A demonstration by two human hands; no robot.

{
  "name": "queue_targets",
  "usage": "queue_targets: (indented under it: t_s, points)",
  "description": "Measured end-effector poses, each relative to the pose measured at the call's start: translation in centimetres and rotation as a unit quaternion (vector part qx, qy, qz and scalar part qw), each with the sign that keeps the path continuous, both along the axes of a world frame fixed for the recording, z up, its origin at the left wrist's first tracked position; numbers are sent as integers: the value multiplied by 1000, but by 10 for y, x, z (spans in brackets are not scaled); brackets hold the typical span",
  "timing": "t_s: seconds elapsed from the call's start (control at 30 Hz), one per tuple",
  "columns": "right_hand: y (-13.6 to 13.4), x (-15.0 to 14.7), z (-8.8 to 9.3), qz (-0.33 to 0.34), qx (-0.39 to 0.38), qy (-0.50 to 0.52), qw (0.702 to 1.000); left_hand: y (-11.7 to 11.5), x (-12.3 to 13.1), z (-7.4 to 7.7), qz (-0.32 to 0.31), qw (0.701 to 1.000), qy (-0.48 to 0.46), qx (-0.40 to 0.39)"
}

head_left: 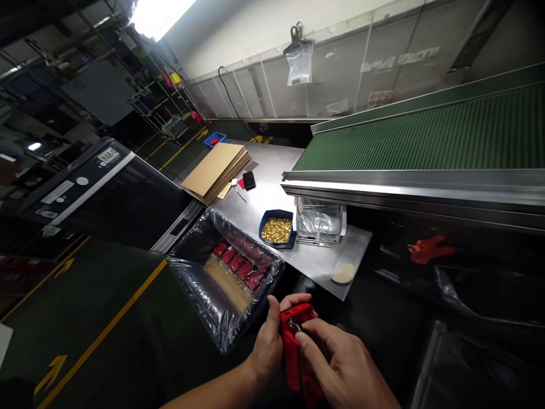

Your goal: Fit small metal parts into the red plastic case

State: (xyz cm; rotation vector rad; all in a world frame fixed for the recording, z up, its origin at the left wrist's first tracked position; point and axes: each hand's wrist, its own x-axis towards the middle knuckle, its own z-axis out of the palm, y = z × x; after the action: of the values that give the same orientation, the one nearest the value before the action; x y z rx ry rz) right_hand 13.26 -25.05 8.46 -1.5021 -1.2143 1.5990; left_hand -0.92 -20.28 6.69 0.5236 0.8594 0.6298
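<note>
Red plastic part (298,346) gripped in curled left hand (269,341), right hand (340,358) fingertips pinching its top edge

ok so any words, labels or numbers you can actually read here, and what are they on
None can be read for certain.
Label on the grey machine: too blurred.
White lettering on the wall panel: too blurred.
Tag on the hanging clear bag: too small.
Yellow floor arrows: signs, no words.

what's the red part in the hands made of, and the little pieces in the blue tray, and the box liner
Red part: likely moulded plastic, matte, uniformly coloured. Pieces in the blue tray: look like brass or brass-plated metal, shiny yellow glints. Box liner: thin clear plastic film, crinkled and reflective. Left hand and right hand both grip the part.
</note>
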Motion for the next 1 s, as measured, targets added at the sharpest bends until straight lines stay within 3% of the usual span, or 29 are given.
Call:
queue_targets:
  t_s: [0.33, 0.5, 0.67, 1.0]
  points:
    - [1, 3, 1, -7, 20, 2, 1000, 2, -4, 0, -43, 998, 39, 34]
    - [-6, 7, -10, -41, 65, -9, 997, 3, -1, 4, -14, 1000, 4, -24]
    - [-6, 11, -15, -6, 136, -97, 986, 3, 1, 5, -8, 997, 3, -78]
    - [-1, 14, -6, 31, 131, -123, 983, 3, 0, 4, -28, 995, 2, -99]
